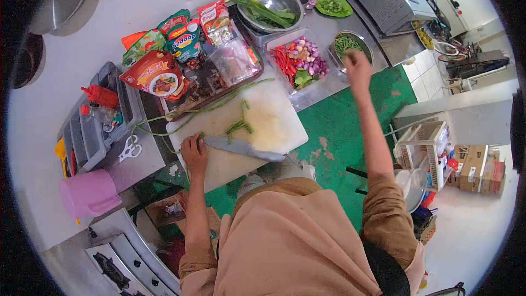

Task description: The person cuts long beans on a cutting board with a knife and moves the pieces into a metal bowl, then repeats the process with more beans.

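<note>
A white cutting board (271, 123) lies in front of me. My left hand (194, 154) rests at its near left edge, fingers closed on the ends of several long green beans (219, 101) that trail across the board. A big knife (241, 148) lies flat on the board beside that hand, with no hand on it. A few cut bean pieces (239, 126) sit mid-board. My right hand (356, 64) reaches far right over a small metal bowl (335, 53) of chopped beans, fingers bunched, seemingly on green pieces.
A tray of red chillies and shallots (298, 60) stands behind the board, beyond it a large metal bowl with leeks (268, 3) and a green plate (333, 5). Seasoning packets (175, 49), a grey rack (93, 131), scissors (130, 149), a pink jug (87, 192) and a stove (120, 268) are on the left.
</note>
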Motion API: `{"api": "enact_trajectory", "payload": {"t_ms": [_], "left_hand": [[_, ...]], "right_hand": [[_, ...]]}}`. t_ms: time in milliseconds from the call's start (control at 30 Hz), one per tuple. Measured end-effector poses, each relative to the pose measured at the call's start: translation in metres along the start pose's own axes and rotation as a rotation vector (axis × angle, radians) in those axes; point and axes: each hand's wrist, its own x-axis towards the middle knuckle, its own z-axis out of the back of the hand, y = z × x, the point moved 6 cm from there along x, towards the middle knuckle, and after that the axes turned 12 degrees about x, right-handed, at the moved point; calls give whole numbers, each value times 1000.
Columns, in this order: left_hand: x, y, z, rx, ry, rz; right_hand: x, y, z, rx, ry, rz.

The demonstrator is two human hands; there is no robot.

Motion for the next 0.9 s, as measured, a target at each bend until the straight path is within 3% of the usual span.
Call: {"api": "enact_trajectory", "payload": {"t_ms": [67, 167, 300, 367, 433, 467, 567, 667, 733, 900], "left_hand": [[-2, 0, 0, -3, 7, 11], [-1, 1, 2, 4, 4, 20], [-2, 2, 1, -1, -4, 26], [-3, 3, 0, 6, 4, 36], [-3, 2, 0, -6, -11, 38], [-3, 3, -1, -3, -10, 42], [-3, 5, -2, 17, 5, 49], [-2, 4, -1, 15, 46, 55], [-3, 4, 0, -4, 26, 56], [-4, 2, 1, -5, -13, 56]], "right_hand": [[39, -50, 21, -218, -10, 43], [69, -91, 35, -307, -10, 4], [67, -66, 27, -296, -117, 20], [36, 1, -7, -172, -23, 236], [-17, 28, -61, 22, 147, 183], [-50, 70, -88, 44, 278, 375], [-129, 81, -186, 214, 764, 258], [-157, 82, -230, 221, 769, 234], [-170, 92, -243, 67, 799, 518], [-185, 85, -241, -29, 954, 613]]}}
